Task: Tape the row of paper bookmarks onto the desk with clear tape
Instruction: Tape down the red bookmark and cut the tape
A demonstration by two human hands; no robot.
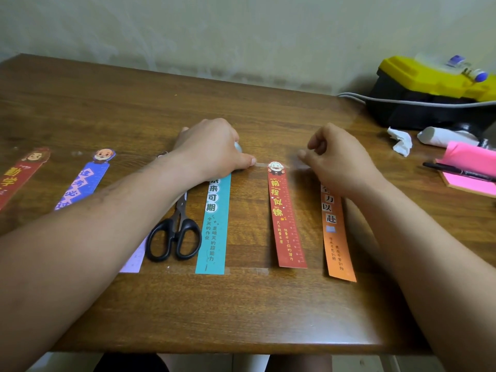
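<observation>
Pinches the free end of a clear tape strip [261, 164] between thumb and forefinger of the right grip [341, 159], other fingers curled in. Curls the left grip [214, 149] over what looks like the tape roll [238, 149], only a grey curve showing, and presses the thumb onto the strip just left of the red bookmark [286, 218]. Holds the strip taut and low across the cartoon head at that bookmark's far end, probably to lay it flat, unwrinkled and in line with the row. Hides the far ends of the teal bookmark [214, 224] and the orange bookmark [336, 232] under the hands; cannot tell whether taped there. Along the near ends, between teal and red, a run of near tape [252, 270] already stuck down. Just left of the teal one, scissors [174, 237], likely parked within reach for cutting. Further left on the wooden surface [241, 318]: a lilac bookmark [132, 260] partly under the forearm, a blue bookmark [83, 183], a dark red bookmark [18, 178]. Far right, well apart: a toolbox [429, 89], pink sticky notes [469, 157].
</observation>
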